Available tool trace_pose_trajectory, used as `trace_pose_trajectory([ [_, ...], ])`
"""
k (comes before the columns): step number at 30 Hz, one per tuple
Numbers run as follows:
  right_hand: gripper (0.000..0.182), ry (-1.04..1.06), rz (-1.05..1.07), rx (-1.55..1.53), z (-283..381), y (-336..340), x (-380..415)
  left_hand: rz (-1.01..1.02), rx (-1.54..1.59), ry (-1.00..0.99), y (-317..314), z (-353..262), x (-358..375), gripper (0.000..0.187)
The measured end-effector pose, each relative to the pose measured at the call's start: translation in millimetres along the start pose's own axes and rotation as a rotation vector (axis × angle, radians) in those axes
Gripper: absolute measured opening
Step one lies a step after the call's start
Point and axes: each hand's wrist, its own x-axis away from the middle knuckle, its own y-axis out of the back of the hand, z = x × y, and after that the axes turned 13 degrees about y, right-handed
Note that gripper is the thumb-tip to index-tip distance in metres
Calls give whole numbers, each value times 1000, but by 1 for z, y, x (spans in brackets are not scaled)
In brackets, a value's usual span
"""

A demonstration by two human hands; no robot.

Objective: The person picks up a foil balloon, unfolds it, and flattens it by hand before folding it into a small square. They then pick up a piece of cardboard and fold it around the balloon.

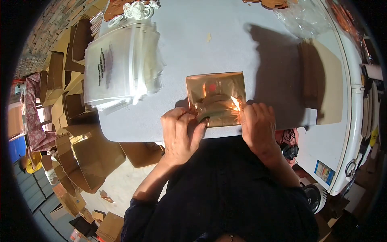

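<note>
A shiny copper-coloured packet with a small red spot lies at the front edge of the grey table. My left hand is at its lower left corner, with thumb and fingers closed on that side. At the lower right corner, my right hand has its fingers curled together on the packet's edge. Bright light glints off the film near my right fingers. The fingertips of both hands are partly hidden against the packet.
A stack of clear plastic bags lies at the table's left, below white cords. Clear film is at the back right, above brown cardboard. Open cartons crowd the floor at left. A person in yellow is at far left.
</note>
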Motion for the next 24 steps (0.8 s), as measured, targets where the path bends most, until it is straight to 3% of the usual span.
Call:
trace_pose_trajectory([
  [3,18,2,22,37,0,1,0,-119,2,-126,-4,-4,-1,36],
  [7,18,-3,70,26,-2,3,-2,75,43,-359,-13,-7,-6,43],
  [11,19,1,109,39,0,9,-5,393,-204,-334,-12,-28,-10,84],
  [24,12,28,87,59,-4,5,-8,447,-209,-205,-35,-28,-16,102],
])
